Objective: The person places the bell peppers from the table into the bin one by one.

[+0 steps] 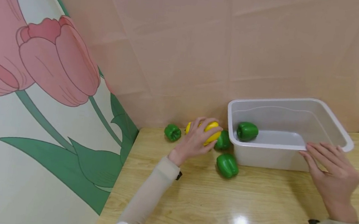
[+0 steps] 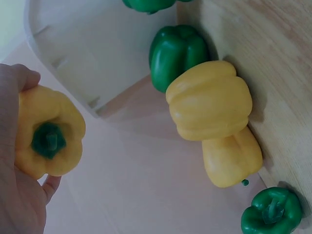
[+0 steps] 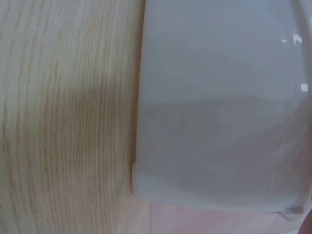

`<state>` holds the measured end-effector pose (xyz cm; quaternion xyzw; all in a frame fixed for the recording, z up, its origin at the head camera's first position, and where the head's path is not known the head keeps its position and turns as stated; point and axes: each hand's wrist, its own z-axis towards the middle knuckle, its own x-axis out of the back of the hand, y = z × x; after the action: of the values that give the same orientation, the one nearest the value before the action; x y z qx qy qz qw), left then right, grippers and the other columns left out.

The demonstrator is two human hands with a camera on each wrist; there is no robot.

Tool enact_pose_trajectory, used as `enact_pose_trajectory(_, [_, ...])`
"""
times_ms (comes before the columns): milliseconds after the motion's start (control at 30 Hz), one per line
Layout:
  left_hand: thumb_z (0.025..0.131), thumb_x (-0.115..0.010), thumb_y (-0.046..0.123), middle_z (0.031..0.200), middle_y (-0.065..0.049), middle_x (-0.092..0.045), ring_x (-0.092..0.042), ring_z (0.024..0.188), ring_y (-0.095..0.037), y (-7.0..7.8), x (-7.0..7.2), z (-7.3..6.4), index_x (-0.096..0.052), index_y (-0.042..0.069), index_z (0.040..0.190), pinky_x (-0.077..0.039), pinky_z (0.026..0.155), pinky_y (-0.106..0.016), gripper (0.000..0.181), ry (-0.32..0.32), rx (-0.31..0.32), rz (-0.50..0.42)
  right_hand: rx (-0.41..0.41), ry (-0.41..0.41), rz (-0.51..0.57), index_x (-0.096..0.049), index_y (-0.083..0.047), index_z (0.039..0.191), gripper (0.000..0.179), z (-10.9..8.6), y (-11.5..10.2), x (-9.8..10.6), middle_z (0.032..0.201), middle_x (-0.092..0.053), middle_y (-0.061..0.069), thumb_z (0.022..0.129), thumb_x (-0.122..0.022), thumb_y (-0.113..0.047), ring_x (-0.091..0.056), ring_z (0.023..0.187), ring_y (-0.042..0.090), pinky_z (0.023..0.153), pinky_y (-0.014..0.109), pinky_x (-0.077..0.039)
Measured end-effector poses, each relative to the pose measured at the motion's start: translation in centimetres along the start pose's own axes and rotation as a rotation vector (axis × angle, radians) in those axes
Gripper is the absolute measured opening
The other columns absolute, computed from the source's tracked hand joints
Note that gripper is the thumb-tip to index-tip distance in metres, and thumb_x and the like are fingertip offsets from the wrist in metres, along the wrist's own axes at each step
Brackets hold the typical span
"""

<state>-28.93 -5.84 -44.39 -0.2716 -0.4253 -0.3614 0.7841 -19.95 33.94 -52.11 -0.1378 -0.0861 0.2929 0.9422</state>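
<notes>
My left hand (image 1: 194, 137) holds a yellow bell pepper (image 2: 70, 114) by its sides, its green stem facing the left wrist camera. Below it two more yellow bell peppers (image 2: 209, 102) touch each other, mostly covered by the hand in the head view. Green bell peppers flank them: one (image 1: 172, 132) at the left, one (image 1: 223, 141) against the bin, one (image 1: 227, 165) nearer the front. The right hand (image 1: 335, 170) grips the front rim of a pale grey plastic bin (image 1: 270, 158), thumb outside and fingers over the edge. Inside the bin's left end lies another green bell pepper (image 1: 247, 131).
The wooden table (image 1: 189, 208) ends at a wall hung with pinkish cloth (image 1: 179, 53), just behind the bin and peppers. A tulip-painted panel (image 1: 46, 156) borders the table on the left.
</notes>
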Motion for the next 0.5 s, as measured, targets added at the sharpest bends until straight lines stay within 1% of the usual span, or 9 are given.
enact_pose_trajectory(133, [0.102,-0.071,0.031,0.155,-0.008,-0.051,-0.045,0.136,-0.032,-0.05,0.25,0.22,-0.064,0.023,0.142,-0.042,0.109,-0.045,0.042,0.012,0.001,-0.015,0.003,0.005,0.002,-0.087,-0.009,0.102,0.031,0.08,-0.03,-0.02,0.110,-0.081,0.008,0.090,-0.088,-0.038,-0.077,0.115,0.023,0.114,0.028,-0.049])
enact_pose_trajectory(300, [0.101,-0.072,0.028,0.154,-0.010,-0.052,-0.046,0.135,-0.033,-0.15,0.46,0.61,-0.065,0.021,0.141,-0.044,0.105,-0.045,0.041,0.028,-0.008,-0.049,0.002,0.013,0.002,-0.087,-0.009,0.100,0.031,0.06,-0.05,-0.07,0.110,-0.081,0.008,0.090,-0.088,-0.038,-0.077,0.115,0.022,0.113,0.027,-0.049])
enact_pose_trajectory(500, [0.101,-0.071,0.030,0.155,-0.010,-0.052,-0.046,0.135,-0.033,-0.23,0.61,0.95,-0.065,0.021,0.142,-0.044,0.107,-0.042,0.042,0.024,-0.014,-0.032,-0.004,0.015,0.001,-0.087,-0.009,0.100,0.030,0.06,-0.18,-0.05,0.110,-0.081,0.008,0.089,-0.088,-0.037,-0.077,0.116,0.021,0.113,0.027,-0.049])
